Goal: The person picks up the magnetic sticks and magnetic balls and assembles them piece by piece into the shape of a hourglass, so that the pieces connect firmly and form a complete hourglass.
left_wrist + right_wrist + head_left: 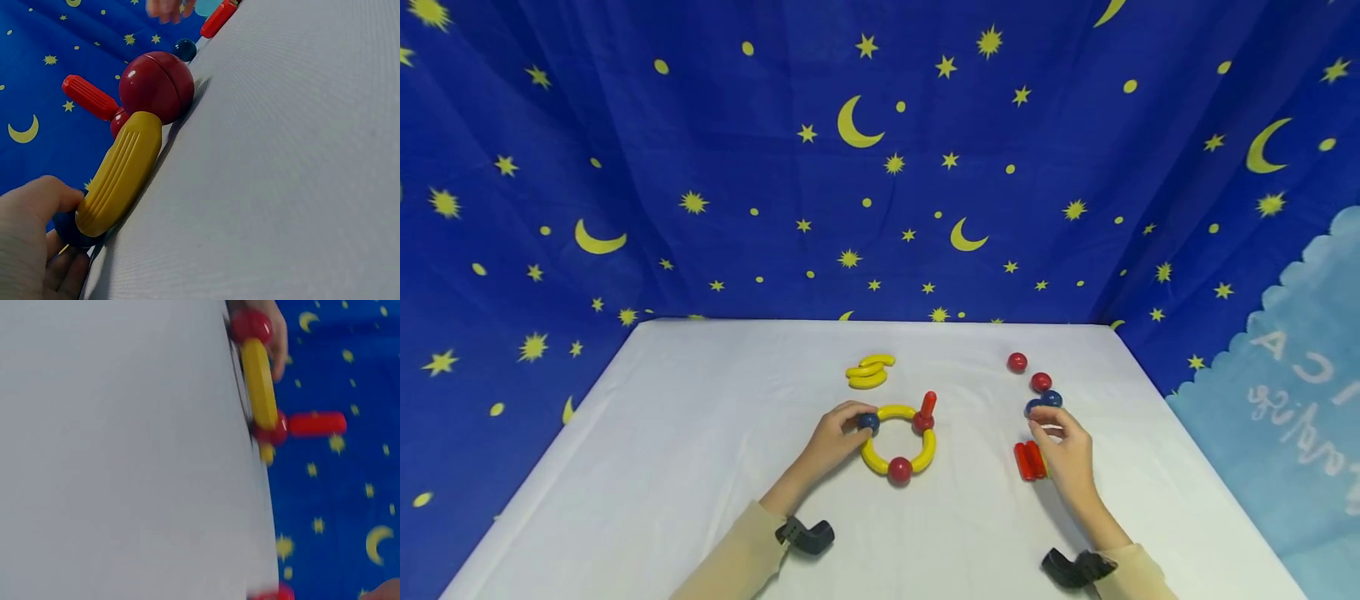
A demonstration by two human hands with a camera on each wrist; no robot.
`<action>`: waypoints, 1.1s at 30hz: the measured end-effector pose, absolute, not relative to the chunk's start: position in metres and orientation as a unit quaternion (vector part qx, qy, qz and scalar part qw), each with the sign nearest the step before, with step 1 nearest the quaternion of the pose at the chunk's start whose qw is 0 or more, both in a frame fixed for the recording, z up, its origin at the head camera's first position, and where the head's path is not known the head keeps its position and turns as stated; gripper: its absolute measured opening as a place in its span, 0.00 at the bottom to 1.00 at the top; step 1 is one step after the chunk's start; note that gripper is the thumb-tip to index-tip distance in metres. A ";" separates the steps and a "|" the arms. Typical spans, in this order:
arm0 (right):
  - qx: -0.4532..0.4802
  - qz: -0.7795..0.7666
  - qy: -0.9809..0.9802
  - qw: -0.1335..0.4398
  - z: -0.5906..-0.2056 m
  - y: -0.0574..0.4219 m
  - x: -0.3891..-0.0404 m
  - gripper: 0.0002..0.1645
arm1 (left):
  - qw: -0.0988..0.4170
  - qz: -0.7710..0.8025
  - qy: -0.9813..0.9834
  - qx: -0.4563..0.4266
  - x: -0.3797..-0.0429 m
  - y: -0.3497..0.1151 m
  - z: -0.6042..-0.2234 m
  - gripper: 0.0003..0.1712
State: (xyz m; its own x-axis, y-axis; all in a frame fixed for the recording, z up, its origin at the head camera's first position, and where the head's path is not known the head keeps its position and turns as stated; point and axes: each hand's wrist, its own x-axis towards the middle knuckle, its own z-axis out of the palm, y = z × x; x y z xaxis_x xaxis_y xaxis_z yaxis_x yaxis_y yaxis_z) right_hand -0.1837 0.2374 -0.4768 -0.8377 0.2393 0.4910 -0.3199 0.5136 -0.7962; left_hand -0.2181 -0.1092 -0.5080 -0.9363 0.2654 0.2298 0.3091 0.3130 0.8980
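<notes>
The left hand (833,437) pinches a dark blue ball (869,422) between thumb and fingers, at the left of a ring on the white-covered bench (700,467). Curved yellow rods (896,412) and two red balls (900,471) complete that ring; from the far-right red ball a red rod (928,404) stands up. The right hand (1067,457) hovers near two loose blue balls (1052,399), its fingers loosely bent, thumb apart. Red rods (1032,461) lie just beside it. Loose yellow pieces (868,380) sit beyond the ring. On a pale blue panel (1240,425) at right, reversed capitals read "ICA"; the cursive below, also reversed, is hard to make out.
</notes>
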 end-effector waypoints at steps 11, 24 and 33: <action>-0.084 0.374 -0.897 0.222 -0.485 0.288 -0.157 0.15 | 0.034 -0.502 -0.843 -0.190 -0.218 -0.110 -0.510 0.17; -0.097 0.324 -0.928 0.153 -0.476 0.293 -0.161 0.19 | 0.043 -0.511 -0.836 -0.195 -0.218 -0.110 -0.507 0.17; -0.079 0.382 -0.894 0.221 -0.462 0.278 -0.170 0.18 | 0.040 -0.516 -0.833 -0.197 -0.218 -0.111 -0.509 0.17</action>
